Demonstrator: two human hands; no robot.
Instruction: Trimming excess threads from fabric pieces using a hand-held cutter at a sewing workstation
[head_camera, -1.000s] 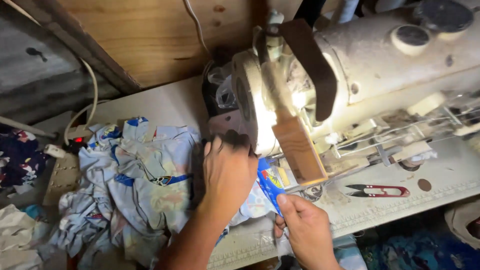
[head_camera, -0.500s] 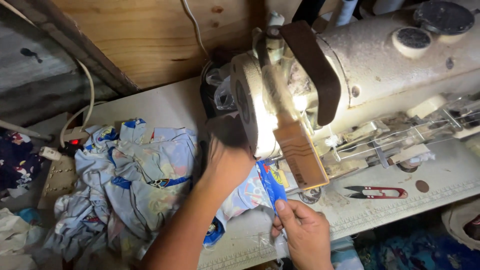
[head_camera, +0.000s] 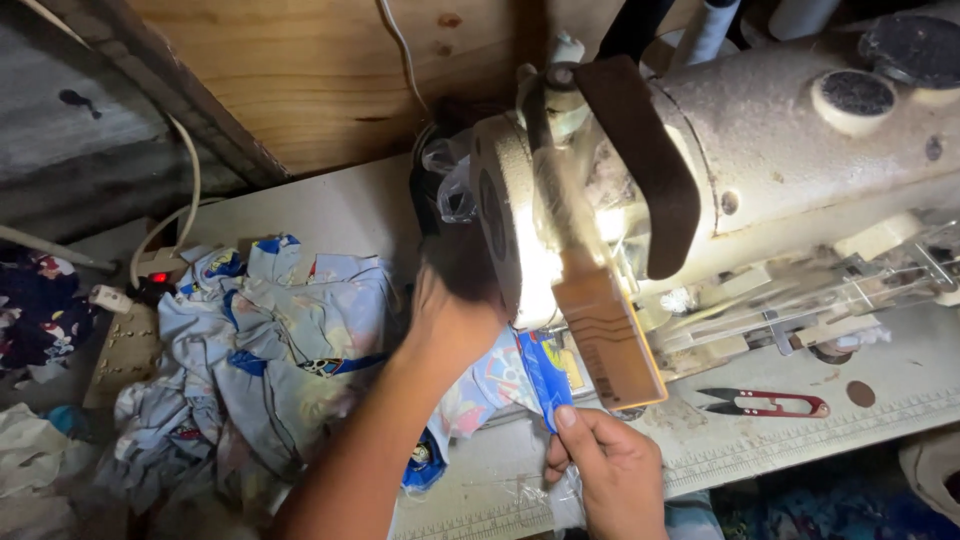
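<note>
My left hand (head_camera: 452, 322) reaches forward over printed light-blue fabric (head_camera: 270, 330) to the end of an old cream sewing machine (head_camera: 780, 170). Its fingers are lost in a dark blur beside the machine's faceplate, so their grip cannot be told. Near the table's front edge, my right hand (head_camera: 612, 472) pinches the lower end of a narrow blue fabric strip (head_camera: 545, 378). The strip runs up under the machine's head. A brown wooden piece (head_camera: 608, 340) hangs from the machine just above that hand.
Red-handled thread snips (head_camera: 770, 403) lie on the pale table (head_camera: 330, 205) right of my right hand. A beige power strip (head_camera: 125, 345) with a lit red switch and white cables sits at the left. A wooden board (head_camera: 330, 70) stands behind. More cloth lies at the far left.
My left hand has slid forward off the fabric pile to the machine's end, its fingers now hidden. My right hand has kept its hold on the blue strip, shifting slightly.
</note>
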